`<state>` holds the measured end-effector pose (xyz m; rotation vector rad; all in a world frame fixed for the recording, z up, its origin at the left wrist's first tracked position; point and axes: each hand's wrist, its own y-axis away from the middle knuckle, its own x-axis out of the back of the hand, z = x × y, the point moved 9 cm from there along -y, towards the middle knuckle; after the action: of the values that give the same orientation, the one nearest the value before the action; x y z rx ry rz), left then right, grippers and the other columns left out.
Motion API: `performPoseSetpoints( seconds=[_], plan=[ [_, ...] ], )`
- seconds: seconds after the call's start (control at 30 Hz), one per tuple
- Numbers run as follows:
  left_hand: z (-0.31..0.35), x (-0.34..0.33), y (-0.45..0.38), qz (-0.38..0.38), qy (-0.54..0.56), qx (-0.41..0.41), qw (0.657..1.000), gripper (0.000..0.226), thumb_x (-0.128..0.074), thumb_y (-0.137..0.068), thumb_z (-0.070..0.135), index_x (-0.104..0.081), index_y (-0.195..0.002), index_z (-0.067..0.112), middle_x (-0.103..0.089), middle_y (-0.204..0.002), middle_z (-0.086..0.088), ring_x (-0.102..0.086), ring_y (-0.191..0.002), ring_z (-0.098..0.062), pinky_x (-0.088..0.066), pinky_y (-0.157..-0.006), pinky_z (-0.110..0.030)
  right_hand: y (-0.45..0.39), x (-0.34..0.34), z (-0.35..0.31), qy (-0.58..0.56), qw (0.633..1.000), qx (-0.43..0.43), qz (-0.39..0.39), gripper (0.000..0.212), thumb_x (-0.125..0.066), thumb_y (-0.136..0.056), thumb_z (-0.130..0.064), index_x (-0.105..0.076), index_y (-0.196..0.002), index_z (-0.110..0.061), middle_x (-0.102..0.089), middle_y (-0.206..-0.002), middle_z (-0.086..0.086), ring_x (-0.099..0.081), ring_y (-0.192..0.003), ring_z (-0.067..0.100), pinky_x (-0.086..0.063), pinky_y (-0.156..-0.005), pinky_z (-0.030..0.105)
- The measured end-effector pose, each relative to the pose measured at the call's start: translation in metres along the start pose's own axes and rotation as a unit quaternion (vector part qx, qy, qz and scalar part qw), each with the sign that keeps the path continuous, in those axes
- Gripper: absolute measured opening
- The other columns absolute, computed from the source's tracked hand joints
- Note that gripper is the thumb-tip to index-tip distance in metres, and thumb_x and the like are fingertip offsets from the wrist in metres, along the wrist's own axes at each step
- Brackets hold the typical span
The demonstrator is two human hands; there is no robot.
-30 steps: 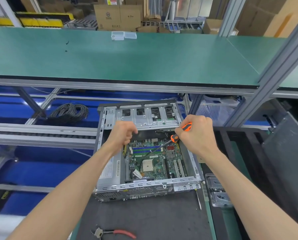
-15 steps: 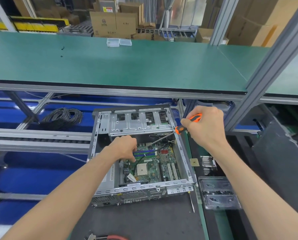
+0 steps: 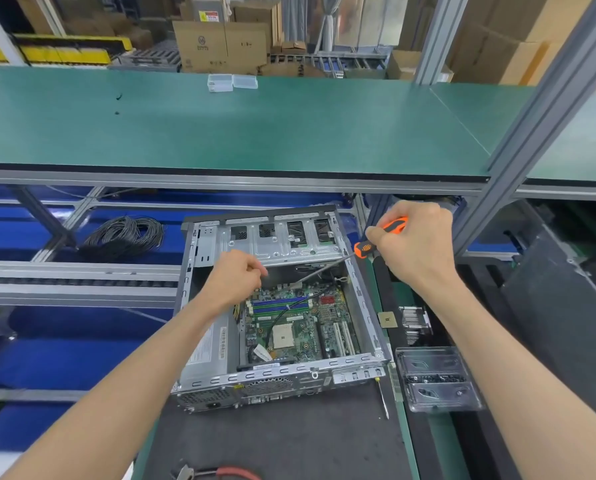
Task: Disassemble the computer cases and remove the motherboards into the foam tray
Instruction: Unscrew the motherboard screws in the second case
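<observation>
An open grey computer case (image 3: pixel 366 303) lies on a dark mat in front of me. Its green motherboard (image 3: pixel 300 327) sits inside, with blue memory slots and a bare socket. My right hand (image 3: pixel 411 247) grips an orange-and-black screwdriver (image 3: pixel 379 237) over the case's right wall; the shaft slants down-left toward the board's far edge. My left hand (image 3: pixel 234 278) is inside the case at the board's far left corner, fingers curled; what they touch is hidden. No foam tray is recognisable.
A silver drive cage (image 3: pixel 276 240) spans the case's far end. A clear tray of screws (image 3: pixel 435 379), a heatsink (image 3: pixel 414 323) and a loose chip (image 3: pixel 386 320) lie right of the case. A second screwdriver (image 3: pixel 383 400), red pliers (image 3: pixel 220 474), a cable coil (image 3: pixel 125 237).
My right hand drew back up and to the right with the screwdriver, off the board toward the case's right wall. My left hand stayed in the case's far left area.
</observation>
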<state>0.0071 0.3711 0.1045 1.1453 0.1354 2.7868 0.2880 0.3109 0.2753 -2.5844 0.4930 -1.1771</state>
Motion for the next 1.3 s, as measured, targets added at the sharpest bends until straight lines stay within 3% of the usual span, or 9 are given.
performPoseSetpoints(
  seconds=[0.07,0.13,0.37,0.47,0.6,0.8,0.93,1.1,1.3],
  plan=[
    [0.001,-0.002,0.013,0.034,0.274,0.043,0.960,0.033,-0.044,-0.078,-0.005,-0.072,-0.069,0.008,-0.056,-0.054,-0.006,-0.035,-0.038,-0.012,-0.028,-0.036,-0.020,0.000,-0.005,-0.006,0.008,1.000,0.013,-0.019,0.013,-0.074,-0.076,-0.021,-0.065,-0.067,-0.019,-0.062,-0.064,0.001,-0.061,-0.074,0.033,-0.054,-0.070,0.044],
    [0.009,-0.018,0.022,0.019,0.338,0.064,0.939,0.033,-0.038,-0.078,-0.005,-0.069,-0.073,0.004,-0.045,-0.050,0.000,-0.028,-0.041,-0.014,-0.024,-0.038,-0.021,0.001,-0.013,-0.015,0.014,0.998,0.036,-0.044,0.013,-0.074,-0.075,-0.022,-0.063,-0.069,-0.020,-0.062,-0.067,0.001,-0.060,-0.080,0.035,-0.053,-0.071,0.041],
    [0.063,-0.051,0.031,-0.034,-0.058,-0.137,0.988,0.016,-0.057,-0.091,0.037,-0.066,-0.092,0.023,-0.055,-0.048,0.011,-0.043,-0.040,-0.004,-0.038,-0.049,-0.022,-0.004,-0.011,-0.050,0.010,0.996,0.082,-0.028,0.020,-0.075,-0.072,-0.029,-0.058,-0.077,-0.020,-0.059,-0.068,-0.005,-0.054,-0.081,0.031,-0.038,-0.071,0.033],
    [0.064,-0.039,0.031,0.057,-0.094,-0.158,0.981,0.021,-0.061,-0.094,0.044,-0.048,-0.099,0.028,-0.053,-0.054,0.008,-0.047,-0.044,-0.005,-0.033,-0.047,-0.022,-0.006,0.000,-0.060,-0.007,0.996,0.086,-0.010,0.020,-0.074,-0.068,-0.027,-0.060,-0.076,-0.015,-0.060,-0.063,-0.003,-0.056,-0.076,0.032,-0.046,-0.073,0.037],
    [0.073,-0.055,0.032,-0.008,-0.171,-0.175,0.970,0.035,-0.043,-0.105,0.041,-0.061,-0.112,0.012,-0.068,-0.071,-0.005,-0.063,-0.058,-0.021,-0.055,-0.062,-0.041,-0.002,0.014,-0.067,-0.043,0.994,0.092,0.028,0.020,-0.076,-0.067,-0.025,-0.060,-0.071,-0.013,-0.058,-0.056,-0.007,-0.056,-0.062,0.023,-0.049,-0.072,0.039],
    [0.096,-0.059,0.041,-0.023,-0.117,-0.176,0.977,0.050,-0.044,-0.105,0.040,-0.070,-0.083,0.004,-0.063,-0.063,-0.003,-0.051,-0.048,-0.011,-0.040,-0.056,-0.029,0.017,-0.023,-0.059,-0.105,0.991,0.089,-0.001,0.026,-0.069,-0.088,-0.024,-0.060,-0.072,-0.006,-0.060,-0.056,0.003,-0.055,-0.056,0.024,-0.046,-0.066,0.041],
    [0.100,-0.050,0.041,-0.041,-0.057,-0.178,0.981,0.050,-0.061,-0.099,0.033,-0.045,-0.052,0.025,-0.043,-0.039,0.007,-0.046,-0.042,-0.001,-0.032,-0.047,-0.016,0.029,-0.054,-0.061,-0.096,0.985,0.131,-0.056,0.039,-0.057,-0.100,-0.022,-0.052,-0.065,-0.006,-0.052,-0.054,0.007,-0.048,-0.056,0.029,-0.042,-0.063,0.047],
    [0.060,-0.024,0.039,-0.049,-0.001,-0.126,0.991,0.013,-0.072,-0.085,0.022,-0.071,-0.097,0.026,-0.042,-0.038,0.011,-0.032,-0.038,-0.007,-0.023,-0.043,-0.020,0.032,-0.076,-0.069,-0.142,0.973,0.149,-0.103,0.042,-0.051,-0.104,-0.019,-0.056,-0.066,-0.001,-0.057,-0.053,0.009,-0.057,-0.055,0.030,-0.046,-0.063,0.047],
    [0.041,-0.021,0.045,-0.072,0.057,-0.124,0.988,0.021,-0.071,-0.092,0.030,-0.074,-0.071,0.029,-0.040,-0.040,0.012,-0.030,-0.039,-0.008,-0.023,-0.042,-0.017,0.039,-0.111,-0.085,-0.170,0.955,0.171,-0.170,0.041,-0.059,-0.099,-0.021,-0.055,-0.061,-0.005,-0.053,-0.052,0.004,-0.051,-0.052,0.022,-0.042,-0.058,0.040]
  ],
)
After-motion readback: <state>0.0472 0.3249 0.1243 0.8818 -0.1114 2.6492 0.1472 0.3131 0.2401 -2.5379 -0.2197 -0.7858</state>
